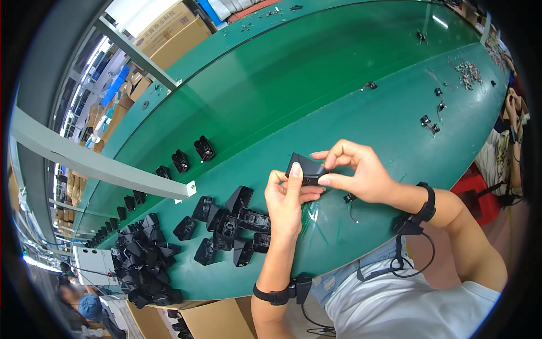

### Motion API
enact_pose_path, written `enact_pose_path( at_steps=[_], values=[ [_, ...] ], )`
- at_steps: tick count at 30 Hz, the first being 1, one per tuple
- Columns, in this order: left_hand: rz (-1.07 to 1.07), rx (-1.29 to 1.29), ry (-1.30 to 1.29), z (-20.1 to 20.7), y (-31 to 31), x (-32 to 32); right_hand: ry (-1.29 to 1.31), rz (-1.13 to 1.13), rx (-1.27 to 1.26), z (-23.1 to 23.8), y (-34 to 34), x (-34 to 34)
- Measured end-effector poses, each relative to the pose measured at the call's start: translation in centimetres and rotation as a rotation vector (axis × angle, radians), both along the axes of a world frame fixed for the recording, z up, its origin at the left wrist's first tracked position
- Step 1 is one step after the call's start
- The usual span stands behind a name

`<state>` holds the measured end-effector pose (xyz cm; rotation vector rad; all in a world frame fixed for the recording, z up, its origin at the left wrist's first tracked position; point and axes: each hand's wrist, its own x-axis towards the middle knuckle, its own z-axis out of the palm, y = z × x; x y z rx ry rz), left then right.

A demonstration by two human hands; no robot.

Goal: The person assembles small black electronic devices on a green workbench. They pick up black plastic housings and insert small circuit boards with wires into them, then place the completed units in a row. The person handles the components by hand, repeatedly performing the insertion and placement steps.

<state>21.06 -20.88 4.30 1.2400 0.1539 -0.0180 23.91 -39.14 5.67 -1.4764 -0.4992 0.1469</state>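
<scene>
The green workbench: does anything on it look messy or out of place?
Mostly orderly. The black plastic parts left of the left hand lie heaped at all angles. One small wired piece lies alone under the right hand. Both hands hold a black housing. Nothing looks spilled or broken.

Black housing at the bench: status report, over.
Left hand and right hand both grip black housing. Held above green table. Nothing in the way.

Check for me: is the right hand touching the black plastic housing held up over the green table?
Touching. The head view shows the right hand pinching the black housing at its right edge, thumb and fingertips on it, while the left hand grips its left side.
</scene>
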Motion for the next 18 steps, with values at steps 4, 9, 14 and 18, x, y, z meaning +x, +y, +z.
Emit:
enact_pose_path(
  at_steps=[4, 9, 14, 18],
  values=[
    [-0.023, 0.003, 0.015, -0.1, -0.1, -0.2, 0.044, 0.066, 0.071, -0.8, 0.0, 0.1],
    [-0.12, 0.036, 0.059, 0.3, 0.1, -0.1, 0.33, 0.161, 0.312, -0.8, 0.0, 0.8],
    [-0.143, -0.012, 0.128, 0.5, 0.3, 0.0, 0.393, 0.121, 0.33, -1.0, 0.0, 1.0],
    [0.018, 0.357, -0.017, 0.6, 0.2, -0.3, 0.28, 0.021, 0.198, 0.8, 0.3, -0.1]
  ],
)
